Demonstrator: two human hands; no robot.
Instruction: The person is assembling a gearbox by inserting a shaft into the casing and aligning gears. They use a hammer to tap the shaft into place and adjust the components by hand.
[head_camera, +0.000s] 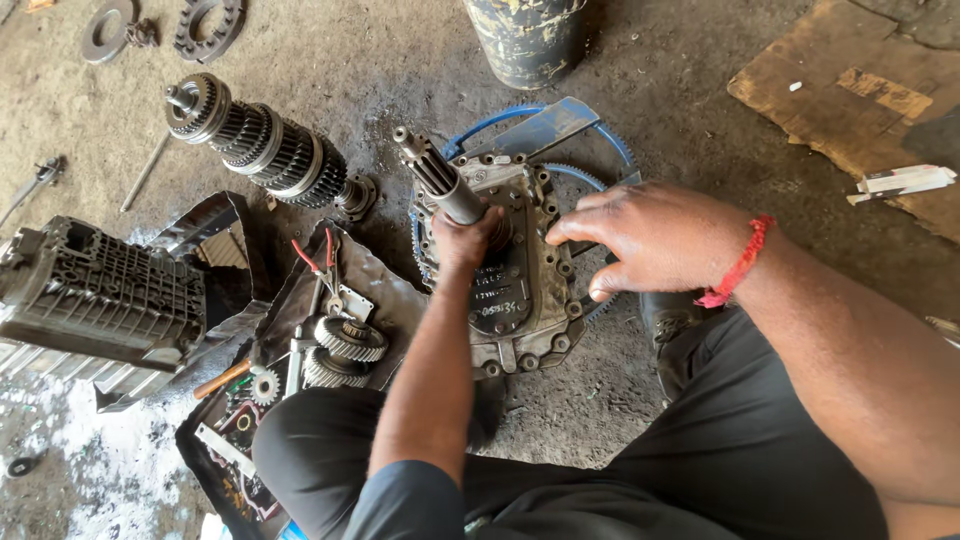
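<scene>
Nearest: the person's knees in dark trousers, seated low over an oily workshop floor.

Left hand (466, 243) — fist wrapped round the base of the splined input shaft (437, 178), which stands tilted up out of the gearbox end cover (520, 290). Fingers fully curled on the shaft.

Right hand (650, 240) — fingers spread and lying flat on the right part of the cover, red thread band (738, 265) at the wrist. Holds nothing; it presses and steadies.

The cover, grey cast metal with bolt lugs round its rim, lies on the floor between the knees, over a blue-rimmed ring gear (600, 135).

To its left: a dark sheet tray (375, 275) carrying loose gears (348, 340) and red-handled pliers (318, 258).

Further left: ribbed gearbox housing (100, 295) on its side.

Beyond: gear cluster shaft (262, 145) lying on the floor; washers and rings (205, 25) at the far corner; a painted drum (525, 35); cardboard (850, 100) to the right.

Handling note, as a judgement — the shaft is best kept square to the cover while the flat hand bears down evenly, so nothing cocks in the bore; grit from the floor should be kept off the mating face.
</scene>
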